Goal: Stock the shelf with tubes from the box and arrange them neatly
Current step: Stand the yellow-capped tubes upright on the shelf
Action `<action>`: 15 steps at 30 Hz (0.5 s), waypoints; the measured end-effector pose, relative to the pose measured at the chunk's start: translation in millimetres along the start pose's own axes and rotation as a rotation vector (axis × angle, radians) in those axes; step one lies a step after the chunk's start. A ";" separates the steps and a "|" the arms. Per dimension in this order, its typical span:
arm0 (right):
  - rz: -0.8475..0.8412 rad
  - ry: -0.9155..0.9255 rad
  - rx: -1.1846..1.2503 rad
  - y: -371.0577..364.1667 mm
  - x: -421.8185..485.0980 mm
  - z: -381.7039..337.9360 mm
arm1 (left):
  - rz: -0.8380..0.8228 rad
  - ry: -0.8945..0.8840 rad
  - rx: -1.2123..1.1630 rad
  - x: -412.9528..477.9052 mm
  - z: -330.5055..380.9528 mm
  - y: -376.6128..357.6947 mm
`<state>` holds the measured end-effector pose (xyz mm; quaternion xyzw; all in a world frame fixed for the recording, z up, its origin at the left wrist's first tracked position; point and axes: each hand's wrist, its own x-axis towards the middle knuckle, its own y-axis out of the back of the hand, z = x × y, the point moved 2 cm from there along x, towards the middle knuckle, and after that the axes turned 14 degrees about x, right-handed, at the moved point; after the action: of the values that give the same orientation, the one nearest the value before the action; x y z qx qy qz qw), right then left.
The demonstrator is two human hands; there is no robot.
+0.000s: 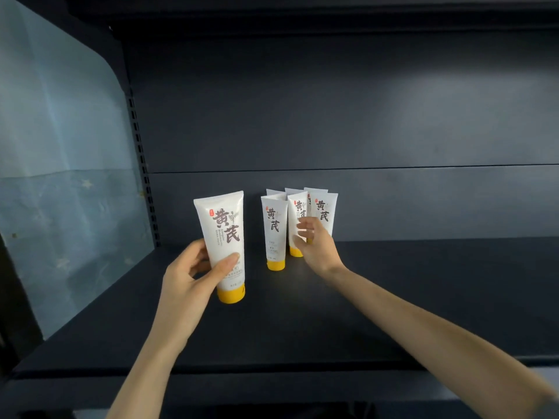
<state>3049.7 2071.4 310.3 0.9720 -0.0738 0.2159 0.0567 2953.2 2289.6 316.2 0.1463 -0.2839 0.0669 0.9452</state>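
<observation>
Dark shelf [393, 297] under both hands. The group of tubes [273, 231] stands upright, caps down, just right of the left hand [193, 273], which grips one tube [225, 237] upright too. The right hand [316, 241] is nearer the group, fingers loosely spread at its front. Motion blur hides any contact, and the rear tubes are half hidden.

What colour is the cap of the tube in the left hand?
Yellow; the cap shows best in the head view.

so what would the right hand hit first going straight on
Probably the middle standing tube; the right hand points at it, fingers overlapping it in view, though blur hides any contact.
</observation>
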 end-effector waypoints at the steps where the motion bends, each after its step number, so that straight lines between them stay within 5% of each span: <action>1: 0.017 0.036 0.024 1.9 -6.7 -9.6 | 0.000 0.001 -0.012 1.7 1.3 -2.4; 10: -0.347 0.235 0.164 2.4 -99.7 -59.2 | -0.095 0.029 -0.173 11.9 26.3 -37.4; 15: -0.286 0.298 0.130 12.3 -115.5 -58.4 | -0.154 0.027 -0.229 8.0 39.7 -56.7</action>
<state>2920.1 2081.4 314.5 0.9316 0.0882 0.3510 0.0343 2951.3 2223.7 338.7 0.0577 -0.2647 -0.0369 0.9619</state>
